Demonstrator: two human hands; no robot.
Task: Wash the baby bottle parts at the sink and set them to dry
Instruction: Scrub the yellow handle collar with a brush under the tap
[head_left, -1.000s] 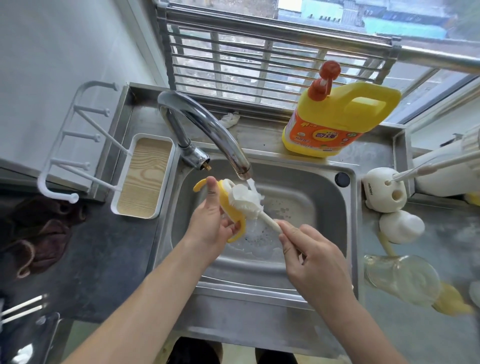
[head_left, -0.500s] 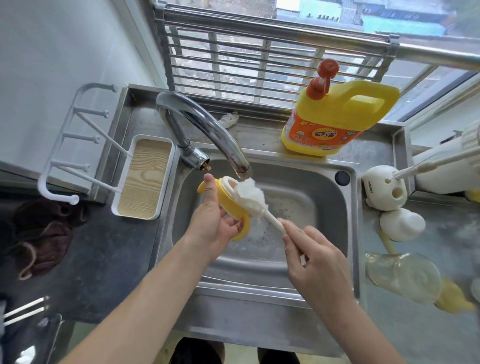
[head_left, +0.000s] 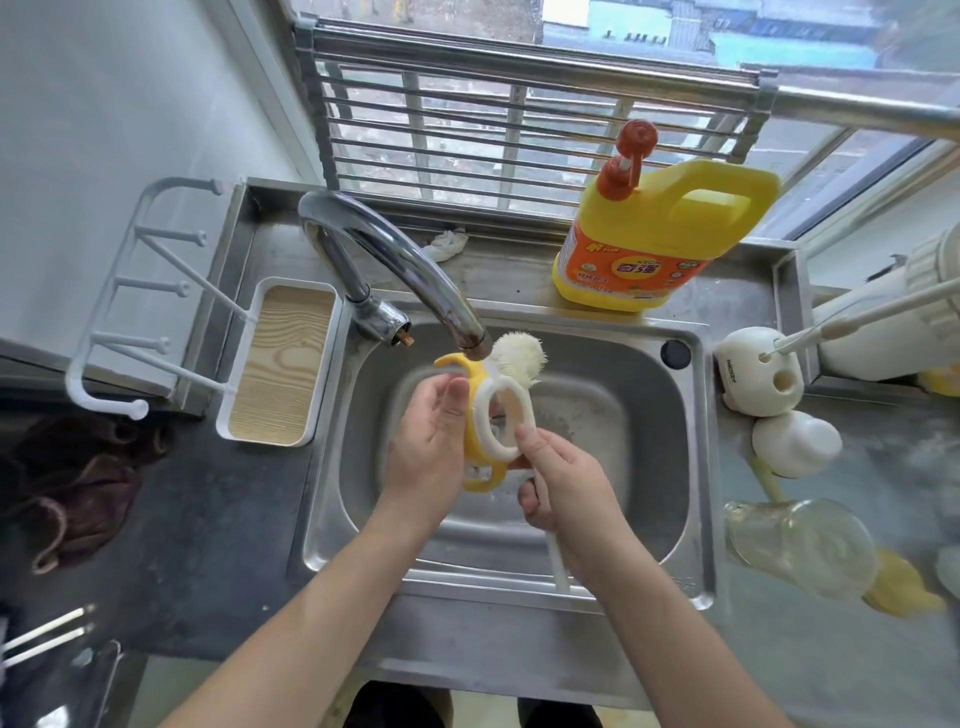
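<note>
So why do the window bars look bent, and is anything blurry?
Head view: the wide-angle lens bows the bars; window daylight glints on the tap; the glass bottle at the right edge is smeared; left hand, right hand, ring and brush are sharp.

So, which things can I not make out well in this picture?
All in the head view:
Middle of the brush handle: covered by the right hand.
Far side of the handle ring: behind the left hand.
Whether water runs from the tap: ring and brush hide the space below.
Clear bottle at right: blurred near the lens edge.
White container: cut off by the right edge.
</note>
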